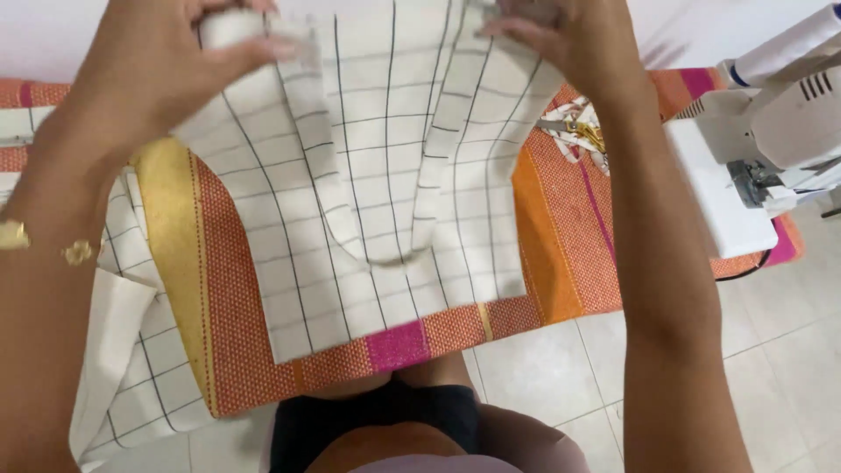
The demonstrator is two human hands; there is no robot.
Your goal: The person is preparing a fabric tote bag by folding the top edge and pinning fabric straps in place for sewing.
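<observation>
Fabric handling is shown at an intermediate stage. A white checked fabric panel (385,184) with thin dark grid lines is spread over the desk (561,219), which is covered by a woven cloth striped in orange, red, yellow and pink. The panel's near edge lies flat and squared along the front of the desk, and a U-shaped cut-out or facing is visible in its middle. Only the far edge is lifted.

The left hand (158,70) is closed on the upper left corner of the panel, with the fingers (254,52) pinched narrowly around a folded bit of the cloth. The right hand (561,39) is applied to the upper right edge; its fingers are bent and close together on the fabric, though motion blur prevents a firm grip from being confirmed. As judged from the layout, positioning of the lower part is done, while the upper edge remains to be aligned or smoothed.

A second checked fabric piece (123,350) hangs off the left side of the desk. A small patterned item with gold detail (578,131) lies just beside the panel's right edge. A white sewing machine (762,149) stands at the right end, apart from the panel. A gold bracelet (44,241) is worn on the left wrist. Tiled floor (788,368) is seen below. The forearms cover part of both desk sides.
</observation>
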